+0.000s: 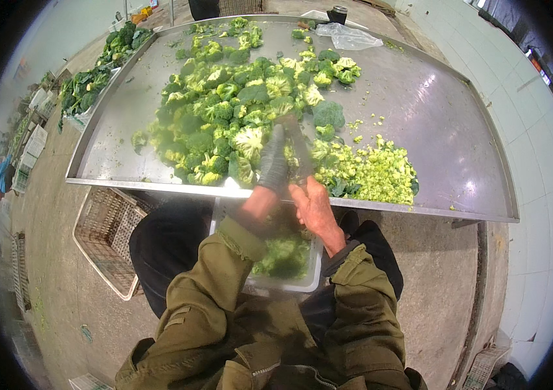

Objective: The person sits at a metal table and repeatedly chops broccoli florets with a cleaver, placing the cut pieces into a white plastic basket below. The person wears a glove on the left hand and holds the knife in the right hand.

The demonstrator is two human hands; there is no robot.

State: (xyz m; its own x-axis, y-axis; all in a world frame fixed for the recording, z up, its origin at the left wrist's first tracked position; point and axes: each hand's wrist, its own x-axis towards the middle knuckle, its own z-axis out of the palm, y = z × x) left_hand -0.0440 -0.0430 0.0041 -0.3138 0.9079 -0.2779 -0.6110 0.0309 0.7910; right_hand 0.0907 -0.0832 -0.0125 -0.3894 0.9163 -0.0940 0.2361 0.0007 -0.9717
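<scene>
On the stainless steel table (452, 146) lies a large heap of broccoli florets (223, 107). My left hand (272, 158), in a dark glove, reaches over the table edge against the heap; its fingers point away from me, and whether they hold a floret cannot be told. My bare right hand (316, 209) grips the handle of a wide-bladed knife (298, 146), its blurred blade lying along the right side of my left hand. Small chopped pieces of broccoli stem (383, 175) are piled right of the knife. Below my hands, a white plastic crate (313, 273) between my legs holds blurred florets.
An empty-looking worn plastic crate (106, 234) stands on the floor at left. Whole broccoli heads (81, 92) fill a crate beyond the table's left edge. A clear plastic bag (349, 36) and a dark container (337, 15) are at the far side. A tiled wall (530, 195) runs along the right.
</scene>
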